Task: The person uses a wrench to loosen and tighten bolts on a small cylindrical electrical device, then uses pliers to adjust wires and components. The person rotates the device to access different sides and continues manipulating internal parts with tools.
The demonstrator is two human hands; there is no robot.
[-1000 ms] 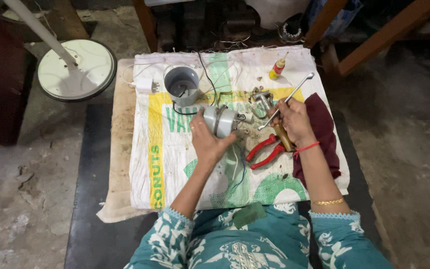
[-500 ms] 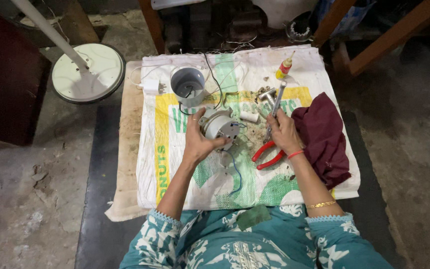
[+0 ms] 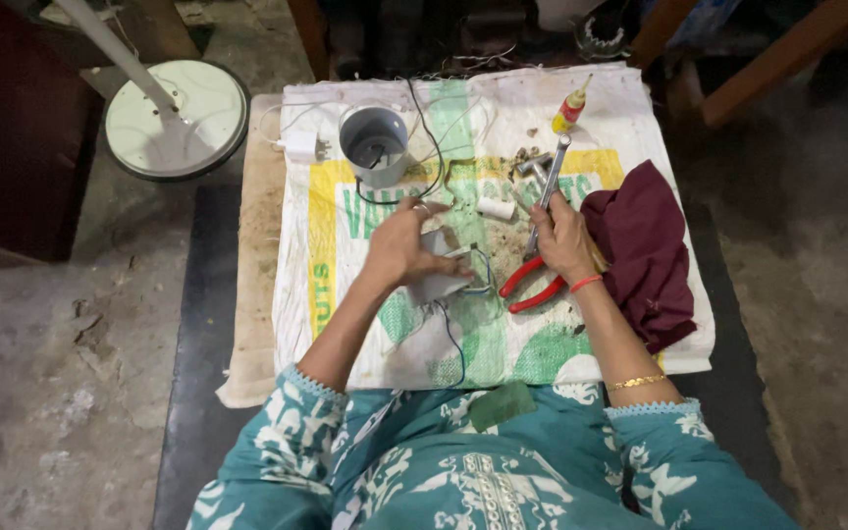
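Across the low work surface I see a white woven sack (image 3: 581,324) spread flat as a mat, printed with yellow bands and green lettering and shapes, its top edge toward the far side. At far left stands a round white fan base (image 3: 174,123) with its pole slanting away. On the sack's right part lies a crumpled maroon cloth (image 3: 645,250). Near the top middle sits a grey cylindrical housing (image 3: 375,145), open end up, with black wire running out of it. Lower, at the sack's centre, my left hand (image 3: 402,245) is curled around a small metal motor part (image 3: 444,267), grasping it from the left; thin wires trail from it toward me. My right hand (image 3: 563,240) grips a long metal tool (image 3: 545,191) whose shaft points away from me, up the sack. Just below that hand, touching the sack, lie red-handled pliers (image 3: 534,285), between the motor part and the cloth. A small white cylinder (image 3: 495,208) rests between the two hands, slightly beyond them. Top right, a little yellow bottle with a red cap (image 3: 569,108) lies tilted.
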